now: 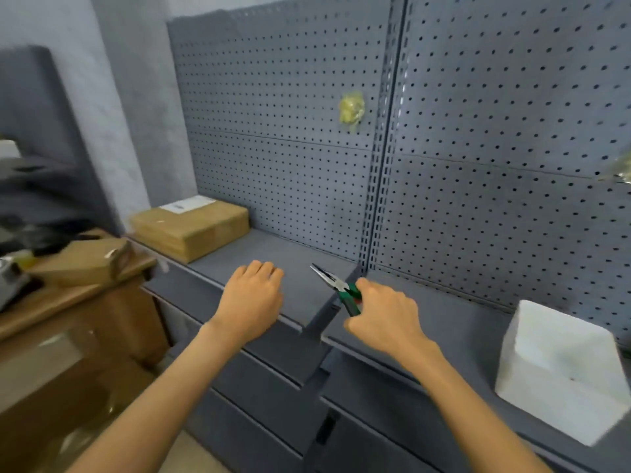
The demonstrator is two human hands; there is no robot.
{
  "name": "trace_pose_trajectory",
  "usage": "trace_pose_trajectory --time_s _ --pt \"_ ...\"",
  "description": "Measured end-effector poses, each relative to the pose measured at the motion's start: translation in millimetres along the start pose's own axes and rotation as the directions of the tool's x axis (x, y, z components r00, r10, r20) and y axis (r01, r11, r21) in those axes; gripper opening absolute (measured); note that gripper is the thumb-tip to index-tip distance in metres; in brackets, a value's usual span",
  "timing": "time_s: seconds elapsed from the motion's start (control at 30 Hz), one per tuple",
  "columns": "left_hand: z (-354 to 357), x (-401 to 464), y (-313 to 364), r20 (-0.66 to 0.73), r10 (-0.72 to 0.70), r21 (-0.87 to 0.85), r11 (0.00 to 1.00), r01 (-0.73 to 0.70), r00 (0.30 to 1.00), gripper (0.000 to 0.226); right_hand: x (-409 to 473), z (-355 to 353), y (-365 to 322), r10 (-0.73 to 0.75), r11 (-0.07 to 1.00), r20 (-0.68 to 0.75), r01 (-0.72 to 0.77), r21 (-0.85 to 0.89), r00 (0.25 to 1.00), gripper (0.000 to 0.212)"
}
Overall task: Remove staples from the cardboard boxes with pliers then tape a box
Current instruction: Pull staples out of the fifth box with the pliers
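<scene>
The person's right hand (pixel 384 320) is gripping the green-handled pliers (pixel 338 289), nose aimed forward over the grey shelf (pixel 283 254), probably ready for staples. The left hand (pixel 252 298) is hanging curled and seemingly empty, though blurred. A cardboard box (pixel 191 228) is sitting well apart at the shelf's left end.

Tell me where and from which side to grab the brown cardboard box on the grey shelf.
Grip the cardboard box across its two short ends, coming from the front. It lies flat and wide, its back close to the pegboard. The left hand holds nothing; the right hand holds the pliers.
</scene>
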State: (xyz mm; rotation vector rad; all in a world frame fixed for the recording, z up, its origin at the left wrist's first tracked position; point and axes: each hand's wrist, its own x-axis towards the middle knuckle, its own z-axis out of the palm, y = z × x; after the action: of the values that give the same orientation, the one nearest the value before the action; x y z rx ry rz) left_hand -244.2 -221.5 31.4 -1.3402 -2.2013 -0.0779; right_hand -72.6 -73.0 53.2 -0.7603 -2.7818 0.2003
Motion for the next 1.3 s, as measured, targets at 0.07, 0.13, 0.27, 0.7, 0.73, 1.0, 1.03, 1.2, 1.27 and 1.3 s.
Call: trace_pose_trajectory --time_s 0.07,0.13,0.27,0.7,0.73,1.0,1.03,1.2,1.27,1.3 --pt "-2 -16 -19 0.036 -0.064 0.018 0.998 0.063 0.997 0.027 4 9 -18 -0.042 0.999 0.014 0.042 0.02 0.999 0.023" --pt "-4 -29 -36 0.042 -0.117 0.033 0.993 0.115 0.992 0.024 10 16 -36 -0.076 0.997 0.026 0.075 0.03 0.997 0.025" --pt "-5 -44 -71 0.041 -0.164 0.059 0.985 0.162 0.986 0.024 28 27 -70 -0.136 0.99 0.033 0.134 0.043 0.99 0.024" --pt "25 -64 -239 0.026 -0.241 0.1 0.966 0.237 0.97 0.028 127 70 -214 -0.177 0.983 0.019 0.176 0.057 0.984 0.023" --pt "28 -64 -256 0.025 -0.244 0.097 0.966 0.241 0.969 0.026 137 72 -228 -0.18 0.982 0.008 0.18 0.058 0.984 0.022" --pt "52 -73 -346 0.052 -0.23 0.036 0.973 0.228 0.972 0.03 178 111 -306 -0.166 0.985 0.022 0.165 0.057 0.986 0.024" --pt "57 -74 -353 0.066 -0.225 0.031 0.974 0.224 0.972 0.032 182 114 -311 -0.164 0.985 0.03 0.162 0.055 0.986 0.024" --pt "82 -73 -382 0.098 -0.201 0.009 0.98 0.201 0.975 0.038 208 125 -329 -0.146 0.988 0.044 0.143 0.057 0.988 0.024" --pt "92 -69 -393 0.118 -0.189 0.016 0.982 0.189 0.975 0.037 221 130 -335 -0.137 0.989 0.057 0.134 0.054 0.989 0.023" --pt "97 -67 -398 0.126 -0.184 0.02 0.983 0.183 0.975 0.036 228 133 -338 -0.133 0.99 0.063 0.13 0.054 0.989 0.023"
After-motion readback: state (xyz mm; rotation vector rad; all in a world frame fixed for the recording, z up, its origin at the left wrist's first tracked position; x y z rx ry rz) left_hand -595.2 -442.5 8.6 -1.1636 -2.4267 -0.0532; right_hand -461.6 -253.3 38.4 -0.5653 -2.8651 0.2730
